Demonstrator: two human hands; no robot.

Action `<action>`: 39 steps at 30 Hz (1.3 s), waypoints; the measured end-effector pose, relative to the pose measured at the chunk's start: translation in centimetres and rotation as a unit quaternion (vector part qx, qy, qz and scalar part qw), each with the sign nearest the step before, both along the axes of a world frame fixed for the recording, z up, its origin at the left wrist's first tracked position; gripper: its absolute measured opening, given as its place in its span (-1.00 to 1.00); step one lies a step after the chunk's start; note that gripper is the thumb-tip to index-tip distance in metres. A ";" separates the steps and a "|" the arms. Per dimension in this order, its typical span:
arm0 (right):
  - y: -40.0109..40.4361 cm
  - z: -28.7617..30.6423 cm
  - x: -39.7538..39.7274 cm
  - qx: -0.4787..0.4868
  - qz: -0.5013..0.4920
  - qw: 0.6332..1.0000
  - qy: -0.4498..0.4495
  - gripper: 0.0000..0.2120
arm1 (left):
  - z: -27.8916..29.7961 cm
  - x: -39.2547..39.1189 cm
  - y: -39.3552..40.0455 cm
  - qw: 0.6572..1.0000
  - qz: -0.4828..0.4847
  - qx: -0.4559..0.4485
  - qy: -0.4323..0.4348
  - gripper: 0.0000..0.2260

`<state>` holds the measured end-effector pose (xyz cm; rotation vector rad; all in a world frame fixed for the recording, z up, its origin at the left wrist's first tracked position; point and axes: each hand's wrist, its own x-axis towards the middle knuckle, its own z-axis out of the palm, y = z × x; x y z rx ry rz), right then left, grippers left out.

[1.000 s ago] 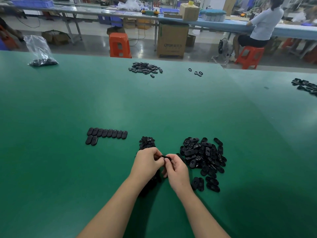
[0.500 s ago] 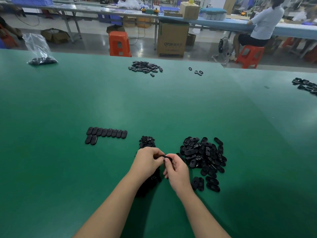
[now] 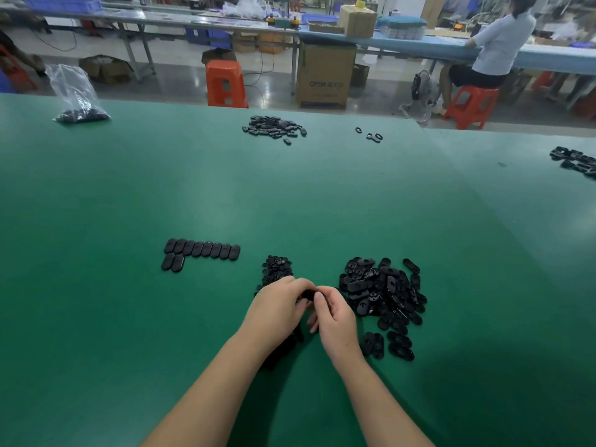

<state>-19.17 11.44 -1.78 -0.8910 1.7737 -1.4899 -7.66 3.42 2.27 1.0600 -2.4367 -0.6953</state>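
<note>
Both hands pinch one small black part [image 3: 309, 295] between them: left hand [image 3: 277, 312] and right hand [image 3: 335, 321] curled round it, just left of the big pile [image 3: 383, 291].

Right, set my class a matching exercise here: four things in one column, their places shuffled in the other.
1 clear bag
2 neat row of black ovals
3 loose heap of black parts
4 small black part

a between left hand and right hand
b far left of the green table
c just right of the right hand
d left of the left hand

Pairs: 1-b, 2-d, 3-c, 4-a
</note>
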 end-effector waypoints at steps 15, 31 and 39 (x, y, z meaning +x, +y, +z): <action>0.2 0.4 0.3 0.020 0.017 1.000 0.010 -0.88 | -3.0 11.7 -5.9 0.925 0.375 0.034 -0.044 -0.78; 0.2 0.1 0.3 0.024 0.019 0.999 0.033 -0.89 | -2.7 11.4 -7.3 0.924 0.332 0.056 -0.180 -0.58; 0.2 0.0 0.3 0.025 0.021 0.999 0.043 -0.88 | -2.2 11.4 -9.1 0.914 0.357 0.094 -0.170 -0.58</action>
